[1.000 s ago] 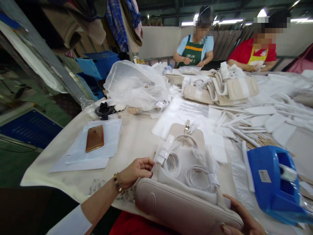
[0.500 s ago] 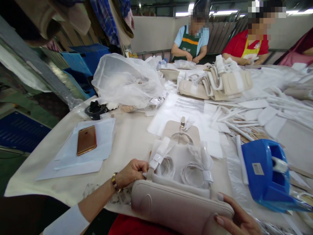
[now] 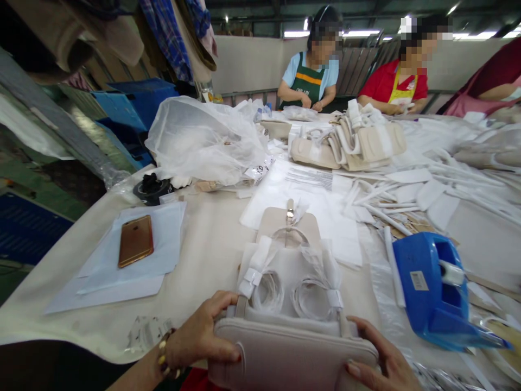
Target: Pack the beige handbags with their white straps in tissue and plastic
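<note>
A beige padded brace point(image 3: 293, 353) with white straps and plastic rings lies at the near table edge, its far tab point(image 3: 288, 221) stretched away from me. My left hand point(image 3: 201, 336) grips its left end, thumb over the pad. My right hand point(image 3: 385, 361) holds the right end, fingers curled on the edge. A gold bracelet shows on my left wrist.
A blue tape dispenser point(image 3: 431, 290) stands at right. A gold phone point(image 3: 135, 247) lies on white sheets at left. A clear plastic bag point(image 3: 203, 138), a pile of beige braces point(image 3: 350, 144) and white strips point(image 3: 407, 195) fill the table. Two people point(image 3: 311, 81) work at the far side.
My left hand moved from the white strap down onto the pad's left end. My right hand slid further onto the right end. The view shifted right.
</note>
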{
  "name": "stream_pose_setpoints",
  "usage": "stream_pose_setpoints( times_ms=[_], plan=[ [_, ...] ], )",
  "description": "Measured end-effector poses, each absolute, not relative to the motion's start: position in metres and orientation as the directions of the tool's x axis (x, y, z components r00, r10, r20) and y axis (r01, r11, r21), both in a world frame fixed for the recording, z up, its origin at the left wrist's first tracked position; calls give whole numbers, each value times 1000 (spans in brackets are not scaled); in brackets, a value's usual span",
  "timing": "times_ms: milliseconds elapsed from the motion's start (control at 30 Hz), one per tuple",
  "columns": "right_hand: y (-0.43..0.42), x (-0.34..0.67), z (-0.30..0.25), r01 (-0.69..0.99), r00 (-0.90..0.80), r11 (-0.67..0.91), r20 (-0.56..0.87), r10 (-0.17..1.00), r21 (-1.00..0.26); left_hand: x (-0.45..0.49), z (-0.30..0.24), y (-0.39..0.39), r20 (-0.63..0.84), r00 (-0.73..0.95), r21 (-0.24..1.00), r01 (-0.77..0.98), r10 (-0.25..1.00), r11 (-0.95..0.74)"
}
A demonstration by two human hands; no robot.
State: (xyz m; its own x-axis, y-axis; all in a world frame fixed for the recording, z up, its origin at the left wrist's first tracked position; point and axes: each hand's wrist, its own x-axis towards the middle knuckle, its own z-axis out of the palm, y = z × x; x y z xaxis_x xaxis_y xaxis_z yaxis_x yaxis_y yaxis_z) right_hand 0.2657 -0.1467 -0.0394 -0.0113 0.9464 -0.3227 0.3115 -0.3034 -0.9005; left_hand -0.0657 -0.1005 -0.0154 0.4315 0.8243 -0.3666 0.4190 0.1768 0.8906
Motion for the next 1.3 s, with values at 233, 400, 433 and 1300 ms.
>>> stream_pose_setpoints(
  times_ms=[233, 400, 433, 1300],
  plan=[
    [-100, 276, -29, 411, -359, -277, -433, 827, -869, -62, -26, -73, -547, 548, 835, 300, 633, 461],
    [-91, 273, -29, 298, -438, -471, -557, 705, -830, -61, -28, -56, -636, 623, 739, 321, 455, 593],
    [-93, 271, -29, 249, -429, -490, -549, 717, -835, -60, -27, -56, -626, 642, 732, 290, 441, 617],
    [-115, 242, -57, 692, 240, -413, -352, 905, -592, -33, -37, -83, -414, -2, 750, 566, 910, 342]
  ],
)
